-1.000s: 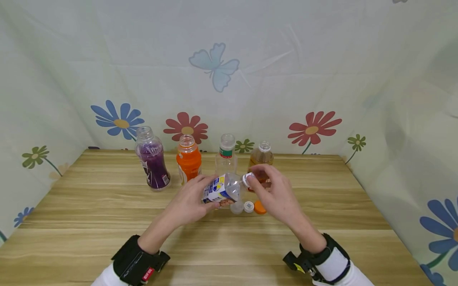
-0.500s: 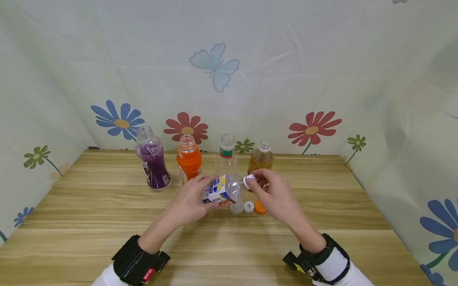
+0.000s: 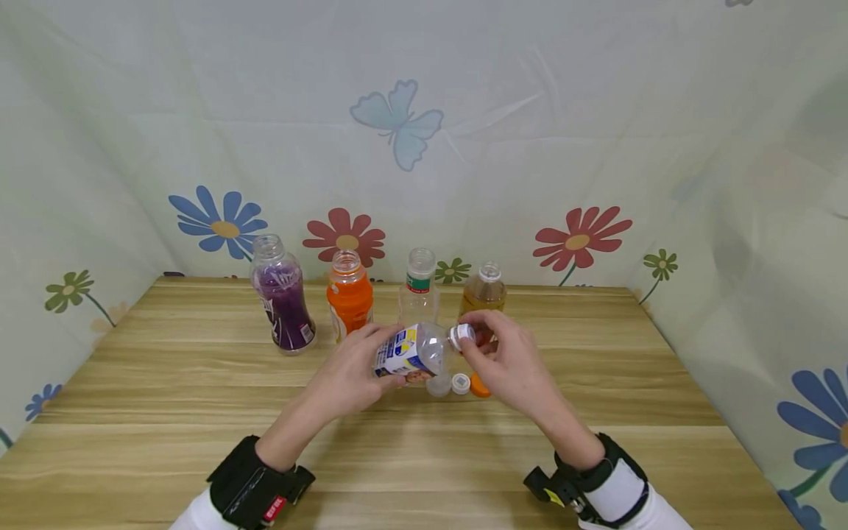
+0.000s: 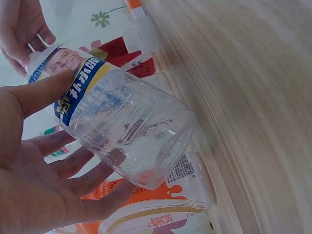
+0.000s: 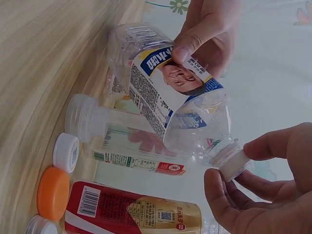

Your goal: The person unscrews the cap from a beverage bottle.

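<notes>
My left hand (image 3: 361, 368) grips a clear plastic bottle (image 3: 430, 347) round its blue, yellow and white label. The bottle lies tilted above the table, its neck pointing right toward my other hand. No drink shows inside it, only droplets on the wall in the left wrist view. At its mouth sits a white cap (image 5: 235, 165), which my right hand (image 3: 513, 361) pinches between thumb and fingers. Whether the cap is threaded tight cannot be told. Below the bottle, a translucent cap (image 5: 84, 117), a white printed cap (image 5: 66, 152) and an orange cap (image 5: 53, 193) rest on the table.
Behind my hands stand uncapped bottles in a row: a purple one (image 3: 285, 302), an orange one (image 3: 350, 296), a clear one with a green-and-red neck band (image 3: 420, 283) and one of amber drink (image 3: 483, 293). A flowered cloth (image 3: 424, 184) hangs behind the wooden table (image 3: 424, 471).
My right fingers have shifted a little round the cap, and the cap sits very slightly farther right. My left hand and the bottle have barely moved.
</notes>
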{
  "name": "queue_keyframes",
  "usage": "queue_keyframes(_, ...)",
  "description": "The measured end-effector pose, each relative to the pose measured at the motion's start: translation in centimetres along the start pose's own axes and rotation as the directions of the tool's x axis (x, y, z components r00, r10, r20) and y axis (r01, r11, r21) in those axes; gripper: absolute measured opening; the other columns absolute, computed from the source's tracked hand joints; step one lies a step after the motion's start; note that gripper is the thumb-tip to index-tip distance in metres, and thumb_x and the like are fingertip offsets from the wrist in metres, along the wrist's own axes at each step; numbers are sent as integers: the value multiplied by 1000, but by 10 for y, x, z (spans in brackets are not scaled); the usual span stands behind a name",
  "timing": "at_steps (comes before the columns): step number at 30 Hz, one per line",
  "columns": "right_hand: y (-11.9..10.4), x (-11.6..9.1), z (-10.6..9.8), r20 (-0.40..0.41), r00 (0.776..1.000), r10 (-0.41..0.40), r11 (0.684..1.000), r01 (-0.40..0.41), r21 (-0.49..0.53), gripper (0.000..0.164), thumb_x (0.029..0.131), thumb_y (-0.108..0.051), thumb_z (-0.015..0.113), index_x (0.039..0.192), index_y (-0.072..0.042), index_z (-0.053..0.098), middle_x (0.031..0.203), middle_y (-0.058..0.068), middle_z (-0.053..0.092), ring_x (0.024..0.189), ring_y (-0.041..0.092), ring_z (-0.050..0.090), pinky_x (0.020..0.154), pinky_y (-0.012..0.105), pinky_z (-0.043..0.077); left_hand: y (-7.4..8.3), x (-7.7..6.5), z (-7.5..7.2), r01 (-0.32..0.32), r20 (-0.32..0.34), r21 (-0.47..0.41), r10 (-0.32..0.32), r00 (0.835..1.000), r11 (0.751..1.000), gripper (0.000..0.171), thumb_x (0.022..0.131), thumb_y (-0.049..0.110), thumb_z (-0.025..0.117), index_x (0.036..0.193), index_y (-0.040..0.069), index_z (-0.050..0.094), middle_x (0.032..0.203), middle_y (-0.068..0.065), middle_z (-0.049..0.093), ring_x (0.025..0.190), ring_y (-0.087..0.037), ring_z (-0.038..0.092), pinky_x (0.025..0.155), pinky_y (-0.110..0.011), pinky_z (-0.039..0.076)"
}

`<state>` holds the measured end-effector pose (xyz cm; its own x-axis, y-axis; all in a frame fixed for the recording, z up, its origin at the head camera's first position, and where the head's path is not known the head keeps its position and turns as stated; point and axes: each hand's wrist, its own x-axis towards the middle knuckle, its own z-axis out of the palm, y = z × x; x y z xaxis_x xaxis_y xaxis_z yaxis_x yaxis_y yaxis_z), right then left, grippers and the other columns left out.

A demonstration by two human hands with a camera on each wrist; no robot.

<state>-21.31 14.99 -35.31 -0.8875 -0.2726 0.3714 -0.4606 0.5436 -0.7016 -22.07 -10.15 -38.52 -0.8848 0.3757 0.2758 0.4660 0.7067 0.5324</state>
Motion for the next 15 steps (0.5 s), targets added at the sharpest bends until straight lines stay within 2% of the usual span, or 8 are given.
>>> queue_keyframes(5,0,-1,0,1,1000,-25,1000,25,17,24,95,-4,71,119,-3,66,105,6,64,90,21,60,76,36,58,-1,0,0,1,1,-5,-1,1000,1000,73,81,21,89,145,7,57,133,-11,62,115,-30,57,100,-50,47)
queue_keyframes(15,-1,-1,-1,-23,996,-86,996,87,28,29,90,6,74,116,-2,66,107,5,65,92,22,62,76,31,58,-1,0,-1,21,8,-6,-21,1000,1000,72,82,21,89,145,7,57,131,-11,62,113,-29,57,100,-48,47)
